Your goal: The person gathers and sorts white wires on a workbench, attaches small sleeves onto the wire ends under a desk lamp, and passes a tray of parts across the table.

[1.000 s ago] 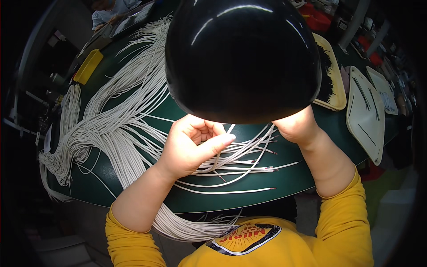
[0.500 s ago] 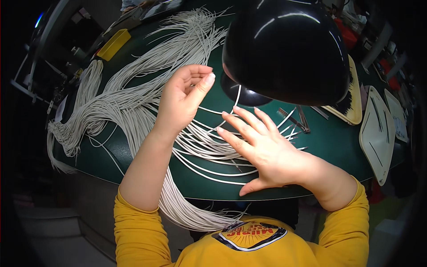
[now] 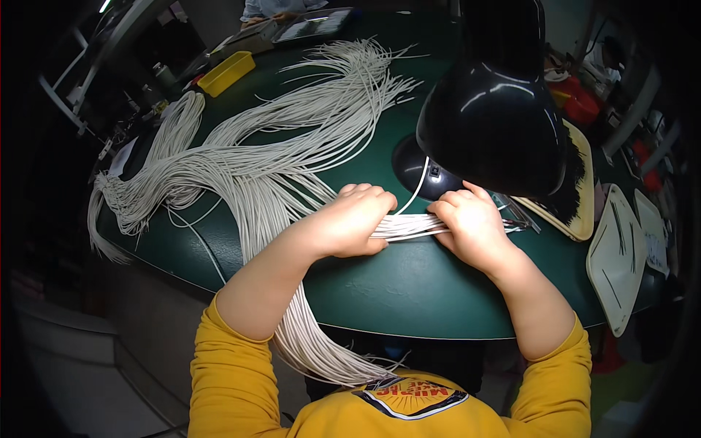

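My left hand (image 3: 358, 221) is closed around a flat bunch of white wires (image 3: 410, 227), near the middle of the green table. Beside it, my right hand (image 3: 471, 228) grips the same bunch closer to its tips, with the fingers bent over the wires. The stretch between my hands lies straight and gathered. Past my right hand, a few wire ends show next to a thin metal tool (image 3: 524, 217), whose kind I cannot make out. A large fan of white wires (image 3: 244, 162) spreads to the left, and part of it hangs over the near edge towards my lap.
A black desk lamp (image 3: 491, 128) stands over the work, just beyond my right hand. Cream trays (image 3: 612, 281) lie on the right, one with dark thin pieces. At the far left sits a yellow bin (image 3: 226, 74). Another person's sleeve (image 3: 274, 7) shows at the back.
Both hands, raised and apart over the spread wires before, have come down onto them. The loose wires are now gathered into a narrow bunch farther from the near edge. The view has shifted.
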Motion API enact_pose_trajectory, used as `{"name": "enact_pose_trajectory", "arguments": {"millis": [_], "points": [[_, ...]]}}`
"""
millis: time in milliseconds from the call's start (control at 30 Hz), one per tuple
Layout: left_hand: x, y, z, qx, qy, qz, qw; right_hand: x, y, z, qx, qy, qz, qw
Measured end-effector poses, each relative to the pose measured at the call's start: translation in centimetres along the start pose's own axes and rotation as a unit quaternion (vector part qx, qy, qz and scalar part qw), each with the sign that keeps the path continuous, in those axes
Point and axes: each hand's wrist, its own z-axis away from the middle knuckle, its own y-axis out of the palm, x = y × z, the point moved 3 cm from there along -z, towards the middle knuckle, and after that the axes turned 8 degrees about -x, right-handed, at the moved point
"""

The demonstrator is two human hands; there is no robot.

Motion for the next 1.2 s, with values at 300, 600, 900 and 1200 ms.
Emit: {"name": "enact_pose_trajectory", "arguments": {"millis": [300,600,900,1200], "points": [[0.7,1.3,-0.8,-0.035,-0.144,-0.045,0.988,1.5,-1.5,-0.6,-0.114,-0.063,-0.056,0.990],[7.4,-2.8,0.1,-0.235,-0.294,0.440,0.815,4.8,-4.5,-0.6,-0.236,-0.180,-0.146,0.943],[10.7,-11.1,-3.9,-0.419,-0.381,0.529,0.632,4.8,-1.8,-0.1,-0.122,-0.199,-0.232,0.944],[10.8,-7.5,-11.0,-0.265,-0.285,-0.014,0.921,4.7,-0.4,-0.6,-0.079,-0.192,-0.247,0.946]]}}
